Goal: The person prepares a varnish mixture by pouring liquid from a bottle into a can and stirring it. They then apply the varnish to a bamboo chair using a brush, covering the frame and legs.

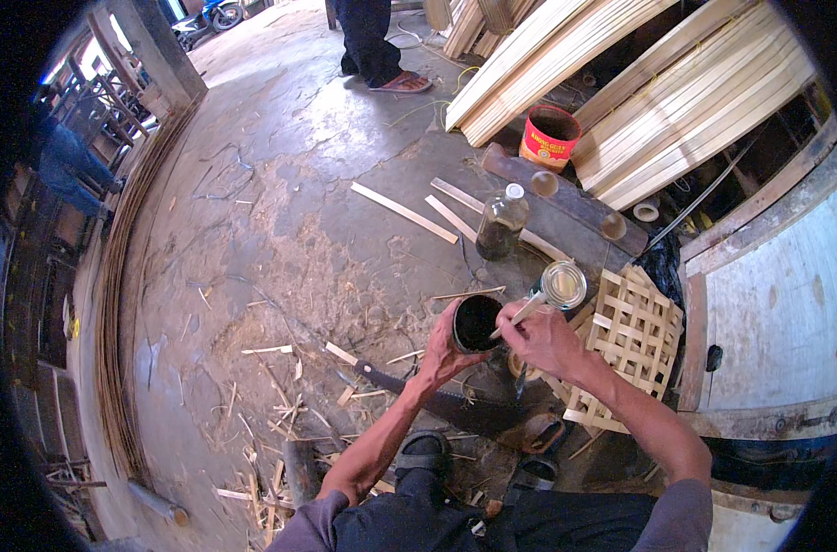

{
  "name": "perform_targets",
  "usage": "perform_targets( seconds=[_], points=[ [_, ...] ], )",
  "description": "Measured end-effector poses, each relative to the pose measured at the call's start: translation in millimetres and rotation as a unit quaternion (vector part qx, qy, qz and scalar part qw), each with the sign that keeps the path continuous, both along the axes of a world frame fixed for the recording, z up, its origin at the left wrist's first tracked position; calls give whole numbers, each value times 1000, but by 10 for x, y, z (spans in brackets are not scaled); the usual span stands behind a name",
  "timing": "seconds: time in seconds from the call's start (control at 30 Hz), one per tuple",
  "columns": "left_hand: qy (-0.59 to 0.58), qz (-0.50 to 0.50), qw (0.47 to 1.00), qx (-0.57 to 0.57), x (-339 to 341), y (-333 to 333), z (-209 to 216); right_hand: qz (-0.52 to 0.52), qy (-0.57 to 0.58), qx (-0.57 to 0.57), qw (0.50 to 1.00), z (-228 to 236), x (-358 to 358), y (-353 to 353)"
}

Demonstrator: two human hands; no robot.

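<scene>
You hold a dark round cup [476,324] a little below and right of the middle of the view, above the floor in front of your legs. Its round mouth faces up toward you, showing a dark inside. Your left hand [444,348] curls around the cup's left and lower side. Your right hand [540,340] pinches a pale stick [529,308] between thumb and fingers. The stick's long axis slants from upper right down to lower left, its lower end pointing at the cup's right rim; whether the two touch is unclear.

Just beyond your right hand, in line with the stick's upper end, is a tin with a round metal top [564,285]. A clear bottle with a white cap [502,224] stands upright farther ahead. Close on your right, a woven panel of pale strips [628,345] lies near your forearm, with a whitish wooden panel [777,304] at its outer side. Ahead right, a red bucket [550,138] sits between stacks of long pale slats [704,101].

The widest room lies ahead and left, where the grey floor [290,212] carries scattered shavings [285,405] and is edged by long thin rods [115,304]. At the top, another person's sandalled foot [407,83] rests on it.
</scene>
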State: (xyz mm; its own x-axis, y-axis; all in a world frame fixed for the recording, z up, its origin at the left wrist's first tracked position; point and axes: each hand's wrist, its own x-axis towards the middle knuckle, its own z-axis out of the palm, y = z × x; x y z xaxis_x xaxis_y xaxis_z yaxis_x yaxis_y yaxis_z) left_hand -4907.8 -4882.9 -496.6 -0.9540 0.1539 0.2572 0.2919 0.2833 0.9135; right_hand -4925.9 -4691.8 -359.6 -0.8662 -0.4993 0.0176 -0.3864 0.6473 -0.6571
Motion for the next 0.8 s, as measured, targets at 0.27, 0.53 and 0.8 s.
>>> perform_targets(
  seconds=[0.27,0.53,0.8],
  points=[
    [-22,-17,1000,6,-17,-1,73,-15,134,21,991,-290,-79,57],
    [-44,-21,998,42,14,-4,153,-6,148,-94,985,-221,-76,-48],
    [-46,-15,998,47,23,-65,-89,-14,-88,-58,994,110,28,-140]
  ],
)
